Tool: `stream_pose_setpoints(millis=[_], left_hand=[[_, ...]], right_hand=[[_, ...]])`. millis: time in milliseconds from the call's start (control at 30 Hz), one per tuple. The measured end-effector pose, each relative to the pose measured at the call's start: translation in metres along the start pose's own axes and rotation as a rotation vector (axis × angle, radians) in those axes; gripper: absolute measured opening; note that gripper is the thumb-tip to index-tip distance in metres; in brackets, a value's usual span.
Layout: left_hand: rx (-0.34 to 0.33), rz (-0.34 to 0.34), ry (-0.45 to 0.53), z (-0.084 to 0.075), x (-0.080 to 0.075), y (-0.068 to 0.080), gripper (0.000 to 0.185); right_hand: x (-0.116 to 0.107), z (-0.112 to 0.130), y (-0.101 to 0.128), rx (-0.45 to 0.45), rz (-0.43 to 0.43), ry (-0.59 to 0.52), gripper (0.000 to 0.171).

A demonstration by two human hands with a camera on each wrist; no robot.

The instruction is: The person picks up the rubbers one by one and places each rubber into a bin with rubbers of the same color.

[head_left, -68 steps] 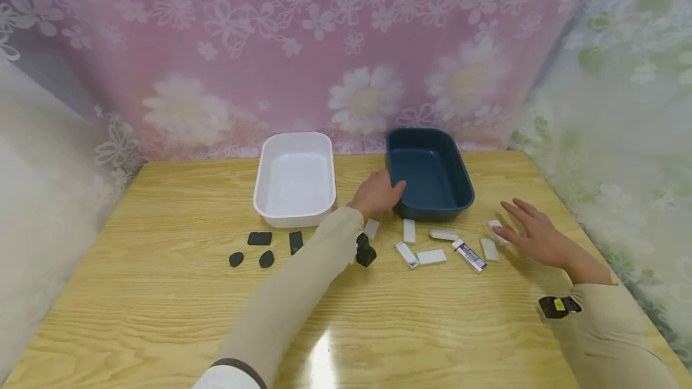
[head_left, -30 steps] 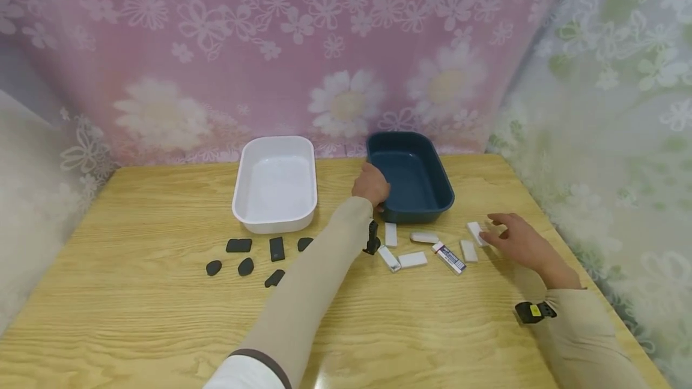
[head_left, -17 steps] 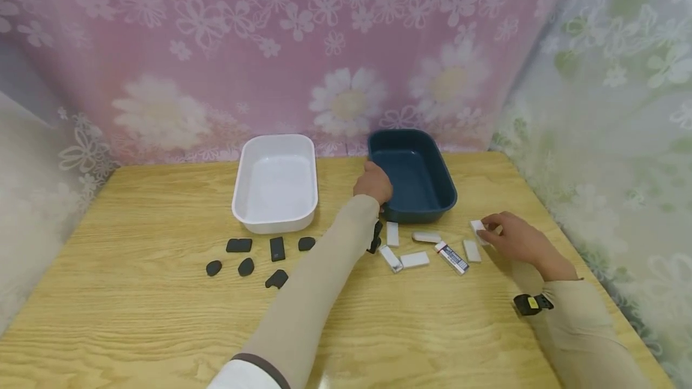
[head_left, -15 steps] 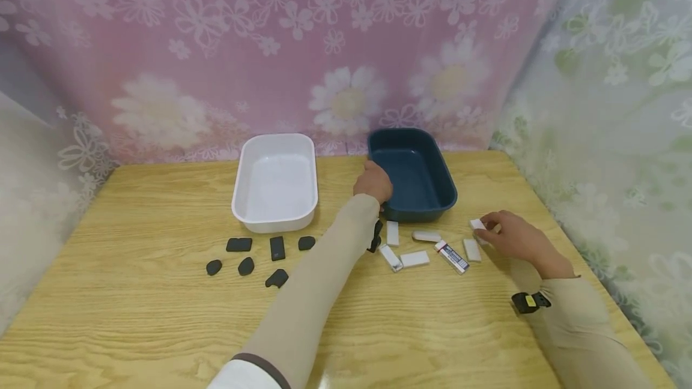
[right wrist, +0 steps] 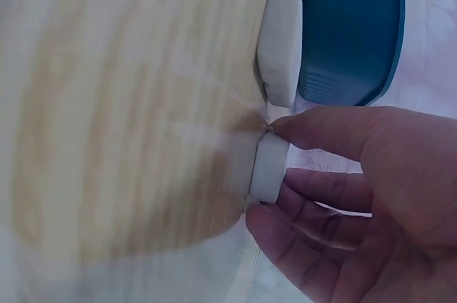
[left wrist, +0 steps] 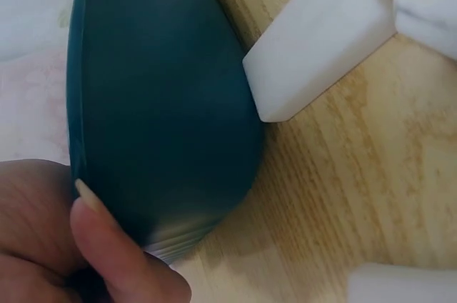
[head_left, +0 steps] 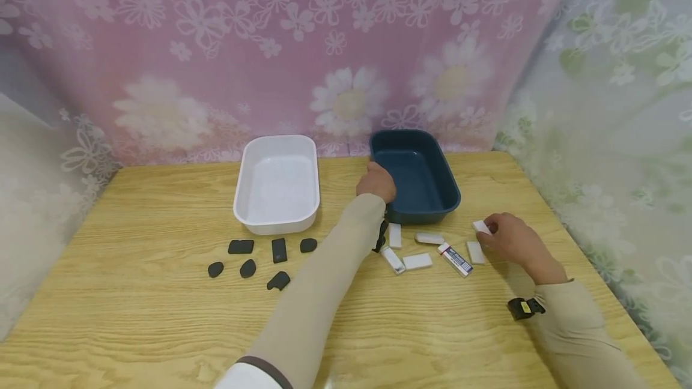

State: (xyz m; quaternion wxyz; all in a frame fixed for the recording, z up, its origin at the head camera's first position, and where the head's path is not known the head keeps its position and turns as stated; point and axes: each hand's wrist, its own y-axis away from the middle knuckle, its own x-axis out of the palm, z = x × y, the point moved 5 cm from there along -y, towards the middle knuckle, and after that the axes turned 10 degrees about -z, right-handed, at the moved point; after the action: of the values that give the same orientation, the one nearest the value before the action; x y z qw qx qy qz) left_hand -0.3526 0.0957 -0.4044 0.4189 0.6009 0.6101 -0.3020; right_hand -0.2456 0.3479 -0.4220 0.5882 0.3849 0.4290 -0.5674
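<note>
My left hand (head_left: 376, 180) grips the near left rim of a dark blue tub (head_left: 427, 161); in the left wrist view its thumb (left wrist: 118, 260) lies against the tub's outer wall (left wrist: 157, 103). My right hand (head_left: 493, 234) pinches a small white eraser (head_left: 481, 227) between thumb and fingers (right wrist: 321, 131), at the right end of a scatter of white erasers. The pinched eraser (right wrist: 268, 167) looks slightly off the wood. Several more white erasers (head_left: 417, 261) lie in front of the tub, one of them oval (right wrist: 280, 46).
An empty white tub (head_left: 254, 212) stands left of the blue one. Several black erasers (head_left: 279, 250) lie in front of it. The wooden table (head_left: 135, 329) is backed by floral curtains. A black wrist strap (head_left: 521, 308) sits on my right sleeve.
My right hand went from flat and open to curled round the rightmost white eraser and drew it slightly toward me. My left hand settled onto the blue tub's rim and stayed.
</note>
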Motion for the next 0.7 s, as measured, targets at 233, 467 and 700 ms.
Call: stream_pose_setpoints(millis=[233, 467, 700], left_hand=[[-0.002, 0.013, 0.005, -0.002, 0.0, -0.001, 0.064], [-0.002, 0.009, 0.0, -0.001, 0.001, -0.005, 0.067], [0.011, -0.018, 0.001, 0.001, 0.003, -0.005, 0.059]], right_hand=[[-0.008, 0.004, -0.001, -0.032, -0.055, -0.058, 0.04], [-0.035, 0.018, -0.011, -0.112, -0.191, -0.085, 0.04], [-0.052, 0.04, -0.033, -0.145, -0.213, -0.084, 0.042]])
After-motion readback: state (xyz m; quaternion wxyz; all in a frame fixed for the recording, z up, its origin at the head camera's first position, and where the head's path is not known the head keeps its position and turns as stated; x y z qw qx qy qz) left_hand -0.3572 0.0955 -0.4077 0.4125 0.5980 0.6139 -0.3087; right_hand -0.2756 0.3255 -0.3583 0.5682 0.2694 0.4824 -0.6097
